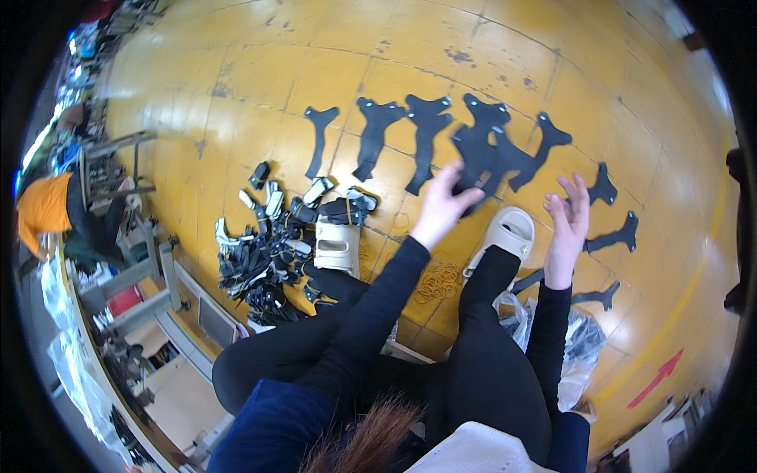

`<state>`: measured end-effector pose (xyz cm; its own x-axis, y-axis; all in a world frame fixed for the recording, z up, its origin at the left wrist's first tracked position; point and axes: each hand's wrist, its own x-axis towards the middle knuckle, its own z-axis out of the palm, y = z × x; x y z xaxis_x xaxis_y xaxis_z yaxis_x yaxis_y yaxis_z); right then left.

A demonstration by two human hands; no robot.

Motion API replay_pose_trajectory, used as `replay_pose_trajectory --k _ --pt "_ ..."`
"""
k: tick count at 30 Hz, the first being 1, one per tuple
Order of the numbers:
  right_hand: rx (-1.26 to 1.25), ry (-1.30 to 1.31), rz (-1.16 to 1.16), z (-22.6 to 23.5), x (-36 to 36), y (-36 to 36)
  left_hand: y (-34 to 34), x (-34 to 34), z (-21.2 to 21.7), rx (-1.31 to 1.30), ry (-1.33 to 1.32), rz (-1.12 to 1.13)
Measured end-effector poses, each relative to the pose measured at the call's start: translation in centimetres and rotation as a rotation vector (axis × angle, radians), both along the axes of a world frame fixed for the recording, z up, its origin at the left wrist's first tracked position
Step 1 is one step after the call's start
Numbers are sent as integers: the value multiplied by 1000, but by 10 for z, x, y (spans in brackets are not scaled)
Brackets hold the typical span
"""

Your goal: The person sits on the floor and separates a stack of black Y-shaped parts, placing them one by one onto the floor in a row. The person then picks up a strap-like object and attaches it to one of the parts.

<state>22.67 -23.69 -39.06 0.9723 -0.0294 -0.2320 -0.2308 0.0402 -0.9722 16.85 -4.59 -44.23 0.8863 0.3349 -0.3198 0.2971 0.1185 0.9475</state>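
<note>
My left hand [443, 203] is closed on a dark flat piece [473, 158], held above the floor in front of me; its far end overlaps other pieces, so its outline is hard to make out. My right hand [569, 217] is raised to the right of the pale clog on my right foot, fingers apart and nothing visible in them. Several black Y-shaped flat pieces [377, 130] lie spread in an arc on the floor, from a slim one [319, 138] at the left to others [613, 236] beyond my right hand.
A heap of black and white bundled pieces [276, 252] lies beside the clog [337, 244] on my left foot. Loose yellow rubber bands [438, 282] lie between my feet. Clear plastic bags [582, 347] rest by my right leg. A person in orange [46, 211] is at the far left, near a workbench [110, 370].
</note>
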Motion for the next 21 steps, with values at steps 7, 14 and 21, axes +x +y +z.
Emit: replay_pose_trajectory --k 7,14,21 --pt "22 221 301 -20 -10 -5 17 3 11 -117 147 91" --pt "260 205 11 -30 -38 23 -31 -11 20 -200 145 -71" --pt "-53 138 -176 -40 -70 -32 -32 -10 23 -235 141 -239"
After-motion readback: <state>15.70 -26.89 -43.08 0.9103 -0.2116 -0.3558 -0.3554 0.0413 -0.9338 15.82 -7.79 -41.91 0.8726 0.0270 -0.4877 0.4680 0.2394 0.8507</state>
